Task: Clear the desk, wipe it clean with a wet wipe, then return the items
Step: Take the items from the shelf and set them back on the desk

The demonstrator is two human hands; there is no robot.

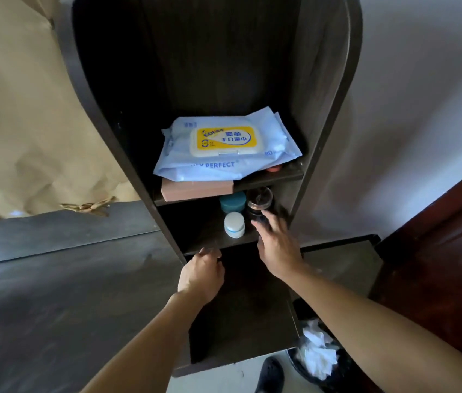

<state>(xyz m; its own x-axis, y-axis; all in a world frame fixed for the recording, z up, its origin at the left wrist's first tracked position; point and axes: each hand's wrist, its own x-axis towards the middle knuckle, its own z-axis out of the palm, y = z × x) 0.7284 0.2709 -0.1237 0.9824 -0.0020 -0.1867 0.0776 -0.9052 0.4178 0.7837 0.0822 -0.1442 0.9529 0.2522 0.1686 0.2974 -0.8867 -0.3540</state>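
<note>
A pale blue wet wipe pack (224, 148) with a yellow lid lies on a pink box (197, 190) on the upper shelf of a dark wooden shelf unit (323, 114). On the lower shelf stand a small white jar (234, 224), a teal jar (232, 202) and a dark round jar (259, 204). My right hand (276, 245) reaches onto the lower shelf, its fingertips touching the dark jar. My left hand (203, 275) is curled with its fingertips at the lower shelf's front edge, nothing visible in it. The dark desk top (68, 293) spreads out to the left.
A tan curtain (25, 109) hangs at the left behind the desk. A black bin (317, 361) with crumpled white tissues stands on the floor at the lower right, beside a dark shoe (271, 375). A reddish-brown door (451, 265) is at the right.
</note>
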